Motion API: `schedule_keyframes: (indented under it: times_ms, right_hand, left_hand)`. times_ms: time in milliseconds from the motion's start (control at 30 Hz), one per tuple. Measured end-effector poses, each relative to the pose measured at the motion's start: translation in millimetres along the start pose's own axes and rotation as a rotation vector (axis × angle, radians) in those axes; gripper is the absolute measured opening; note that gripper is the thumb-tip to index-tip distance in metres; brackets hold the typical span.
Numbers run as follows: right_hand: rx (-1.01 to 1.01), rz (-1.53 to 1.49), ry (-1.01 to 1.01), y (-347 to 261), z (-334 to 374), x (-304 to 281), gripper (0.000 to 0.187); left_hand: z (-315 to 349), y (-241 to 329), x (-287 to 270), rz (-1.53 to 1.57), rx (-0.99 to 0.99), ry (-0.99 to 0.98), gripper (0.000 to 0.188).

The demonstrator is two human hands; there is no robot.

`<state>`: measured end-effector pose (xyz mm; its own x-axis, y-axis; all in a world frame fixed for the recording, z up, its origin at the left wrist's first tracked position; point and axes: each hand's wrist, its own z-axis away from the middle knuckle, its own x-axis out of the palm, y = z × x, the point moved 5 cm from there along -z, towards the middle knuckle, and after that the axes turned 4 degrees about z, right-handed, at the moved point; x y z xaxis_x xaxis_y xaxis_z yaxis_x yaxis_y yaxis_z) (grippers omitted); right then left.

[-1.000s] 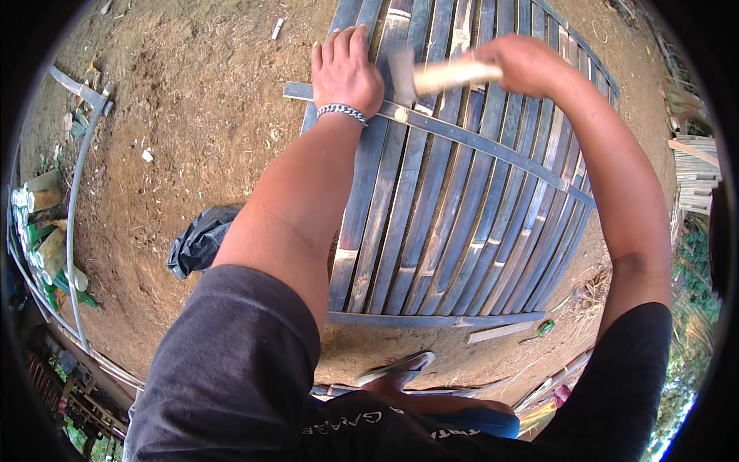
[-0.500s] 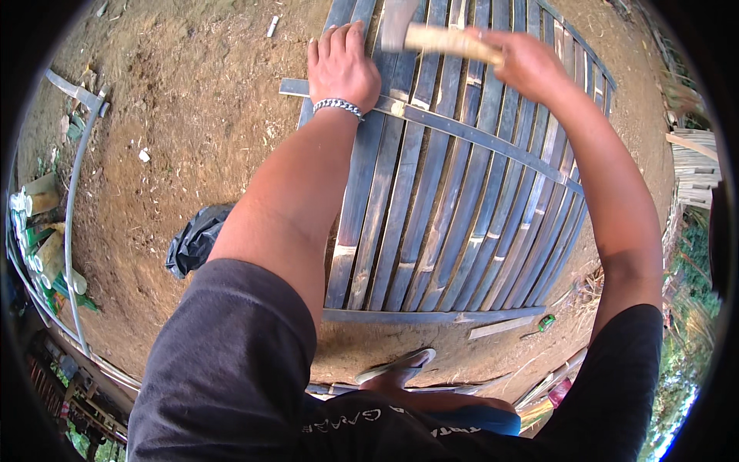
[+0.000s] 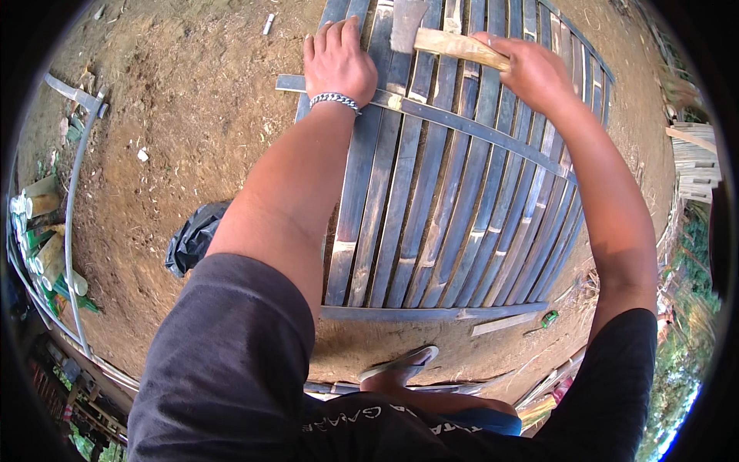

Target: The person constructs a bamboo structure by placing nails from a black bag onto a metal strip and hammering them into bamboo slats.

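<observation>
A panel of dark split-bamboo slats (image 3: 419,231) lies on the ground, its strips side by side with narrow gaps. Across them runs a bamboo crosspiece (image 3: 493,137), its left end jutting past the outer slat. My left hand (image 3: 340,65) rests back-up on the panel's left edge beside that end, fingers extended and slightly apart; what lies under the palm is hidden. In my right hand (image 3: 531,73) is the wooden handle of a hatchet (image 3: 462,48), its grey metal head over the slats just right of my left hand.
Bare dirt surrounds the panel. A black plastic bag (image 3: 194,239) lies left of my forearm. Cut bamboo pieces (image 3: 54,262) and a bent strip (image 3: 73,200) are at far left. A loose slat (image 3: 504,323) and a small green object (image 3: 549,319) lie near the lower right corner.
The hatchet has moved slightly right and down with my right hand, and its head is less blurred. My left hand stays on the panel edge.
</observation>
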<state>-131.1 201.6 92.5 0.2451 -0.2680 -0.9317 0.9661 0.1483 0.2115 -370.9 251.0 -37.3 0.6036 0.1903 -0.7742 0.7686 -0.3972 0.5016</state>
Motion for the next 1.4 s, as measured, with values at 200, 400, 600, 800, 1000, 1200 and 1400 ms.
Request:
schedule_keyframes:
  times_ms: [200, 400, 600, 800, 1000, 1200, 1400]
  right_hand:
    - [-0.048, 0.04, -0.058, -2, -6, -6, 0.059]
    - [-0.07, 0.02, -0.075, -3, -6, 4, 0.053]
    - [0.048, -0.004, 0.099, 4, 10, 7, 0.06]
    - [0.227, -0.254, -0.077, -20, 68, 28, 0.052]
    - [0.486, -1.344, -0.232, -82, 164, 96, 0.047]
    - [0.666, -1.142, -0.117, -167, 198, 107, 0.056]
    - [0.515, -0.882, 0.369, -158, 157, 62, 0.06]
  left_hand:
    - [4, 0, 1, 0.018, -0.002, -0.01, 0.052]
    - [4, 1, 0, 0.044, -0.023, -0.017, 0.052]
    - [4, 1, 3, 0.01, 0.003, -0.037, 0.053]
    - [3, -1, 3, -0.003, 0.013, -0.036, 0.052]
    - [4, -1, 5, -0.021, 0.02, -0.02, 0.05]
    - [3, 0, 5, 0.003, 0.045, -0.009, 0.05]
    - [4, 0, 0, 0.003, 0.042, -0.001, 0.048]
